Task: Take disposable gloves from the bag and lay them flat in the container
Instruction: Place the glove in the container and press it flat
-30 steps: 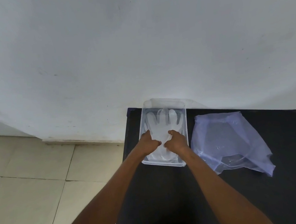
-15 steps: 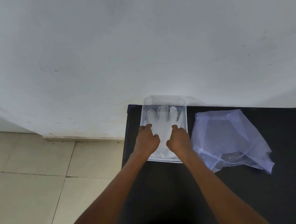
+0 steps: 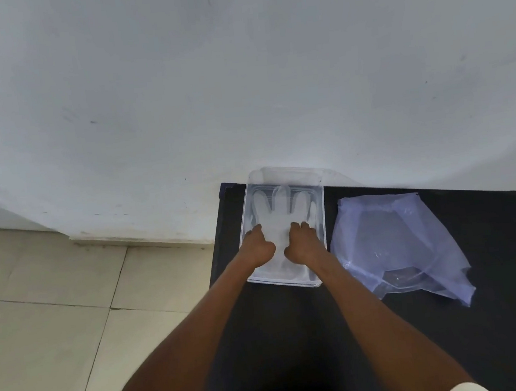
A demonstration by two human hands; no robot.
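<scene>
A clear rectangular container (image 3: 322, 207) stands at the far left of the black table (image 3: 296, 334), against the wall. A translucent disposable glove (image 3: 279, 212) lies flat inside it, fingers pointing toward the wall. My left hand (image 3: 257, 248) rests palm down on the glove's left side and my right hand (image 3: 303, 243) on its right side, a small gap between them. Neither hand grips anything. The glove's cuff end is partly hidden under my hands. The bluish plastic bag (image 3: 398, 244) lies crumpled to the right of the container.
A white wall (image 3: 237, 70) rises directly behind the table. Beige floor tiles (image 3: 55, 312) lie to the left, beyond the table's left edge. The dark tabletop extends to the right of the bag and toward me.
My hands, bunched together over the glove's lower middle a second ago, have slid forward and apart and now lie flat on the glove. The glove looks smoother.
</scene>
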